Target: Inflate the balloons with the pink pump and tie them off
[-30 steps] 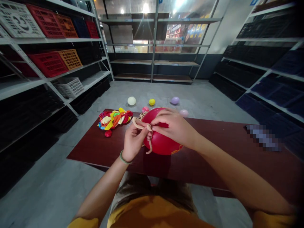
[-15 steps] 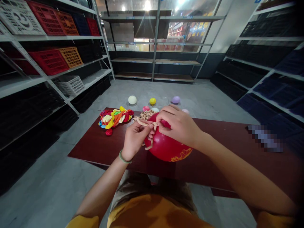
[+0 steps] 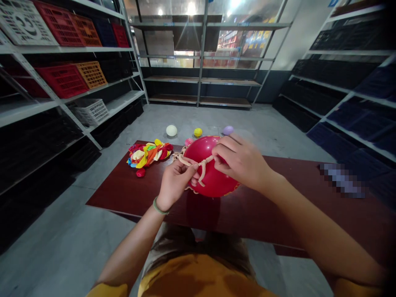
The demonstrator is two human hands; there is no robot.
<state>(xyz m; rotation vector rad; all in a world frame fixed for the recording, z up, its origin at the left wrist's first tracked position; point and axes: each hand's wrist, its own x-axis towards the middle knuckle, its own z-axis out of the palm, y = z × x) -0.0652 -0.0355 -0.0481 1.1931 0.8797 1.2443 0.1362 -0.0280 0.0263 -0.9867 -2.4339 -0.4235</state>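
A red inflated balloon (image 3: 207, 181) with yellow print at its edge is behind and between my hands, above the table. A beige cord (image 3: 202, 175) crosses in front of it, with a knot or twist near the middle and one end hanging down. My left hand (image 3: 176, 179) pinches the cord between thumb and fingers on the left. On the right, my right hand (image 3: 235, 159) is closed on the cord's other part, pulled out to the side. Whether the balloon's neck is inside the knot, I cannot tell.
On the dark red table (image 3: 130, 194) lie a pile of uninflated balloons (image 3: 150, 153), a small red balloon (image 3: 140, 172) and more beige cord (image 3: 177, 155). White (image 3: 171, 130), yellow (image 3: 198, 132) and purple balloons (image 3: 228, 130) rest on the floor beyond. Shelves with crates (image 3: 63, 80) stand left.
My right hand has moved right, drawing the cord out straighter between my hands. The red balloon has shifted up and left and turned. My left hand has stayed almost in place.
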